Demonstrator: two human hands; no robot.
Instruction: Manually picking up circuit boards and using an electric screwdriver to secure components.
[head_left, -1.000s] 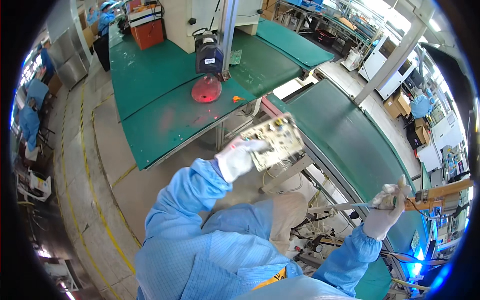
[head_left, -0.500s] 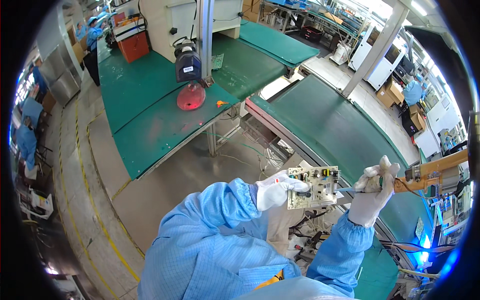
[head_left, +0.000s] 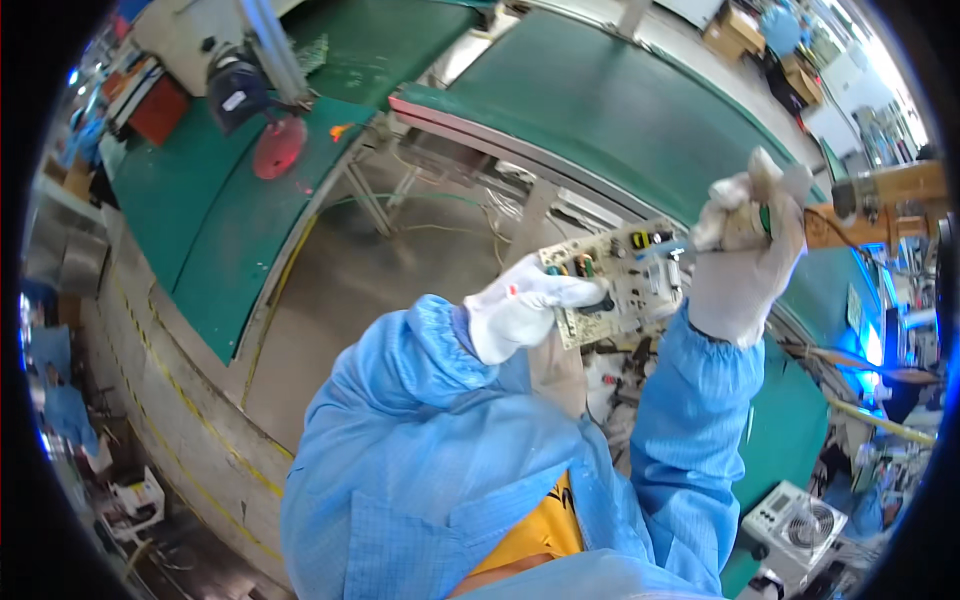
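A pale printed circuit board point(head_left: 632, 290) packed with components is pinched by its left edge in my white-gloved left hand point(head_left: 515, 308), thumb across its face. The board is tilted, its right side raised. My right hand point(head_left: 745, 255), also gloved in white, is closed around a slim tool with a pale bluish tip point(head_left: 672, 249). That tip reaches the board's upper right part, beside a yellow-and-black component; whether it touches cannot be made out. A bit of green shows between the right fingers, and the rest of the tool is hidden.
Beyond my hands runs a green conveyor belt point(head_left: 560, 85). To the left stands a green-topped bench point(head_left: 215, 240) with a dark lamp-like device point(head_left: 238, 95) and a red disc point(head_left: 279, 148). A wooden bar point(head_left: 880, 190) juts in near my right hand. A white fan unit point(head_left: 795, 520) sits lower right.
The whole view has shifted, so benches and hands sit higher in it. The board has tipped, right side up, and the tool's tip has moved from its right edge to its upper right part.
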